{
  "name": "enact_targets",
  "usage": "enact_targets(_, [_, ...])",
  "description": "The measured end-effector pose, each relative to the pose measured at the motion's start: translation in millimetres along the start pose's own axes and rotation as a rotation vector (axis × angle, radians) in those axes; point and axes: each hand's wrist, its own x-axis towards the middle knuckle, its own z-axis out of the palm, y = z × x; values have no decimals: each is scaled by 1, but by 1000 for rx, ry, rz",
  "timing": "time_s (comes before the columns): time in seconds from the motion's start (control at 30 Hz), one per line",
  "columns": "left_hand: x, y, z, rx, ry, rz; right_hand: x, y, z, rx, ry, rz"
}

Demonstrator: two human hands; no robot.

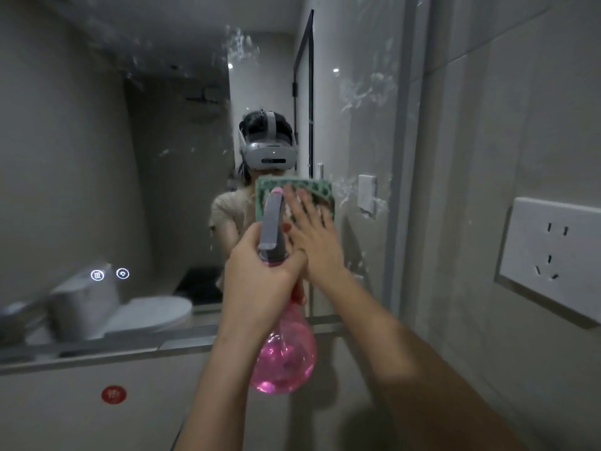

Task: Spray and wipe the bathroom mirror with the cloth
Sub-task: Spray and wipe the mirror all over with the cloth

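I'm in the wiping step: my right hand [309, 229], fingers spread flat, presses the green cloth [320, 193] against the mirror [130, 157] just right of centre. My left hand [260, 271] grips the pink spray bottle [283, 353] by its neck. Foam streaks — probably spray — remain higher up, so next I sweep upward.

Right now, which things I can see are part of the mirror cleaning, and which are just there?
Part of the job: mirror; green cloth pressed flat by the right hand; pink spray bottle gripped by the left hand.

Just there: wall socket; red sticker.
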Motion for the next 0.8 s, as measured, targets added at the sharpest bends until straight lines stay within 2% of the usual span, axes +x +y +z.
enact_targets(0.07, [7, 9, -4, 24, 7, 37, 30, 10, -20, -180, 47, 53])
enact_targets(0.17, [14, 24, -8, 43, 8, 103, 80, 22, -60, -249, 137, 150])
enact_targets(0.4, [42, 52, -8, 12, -23, 238, 103, 22, -68, -244, 225, 194])
enact_targets(0.67, [72, 64, 4, 84, -99, 291, 105, 30, -61, -263, 171, 189])
enact_targets(0.8, [99, 74, 6, 51, -113, 288, 106, 34, -48, -241, 311, 162])
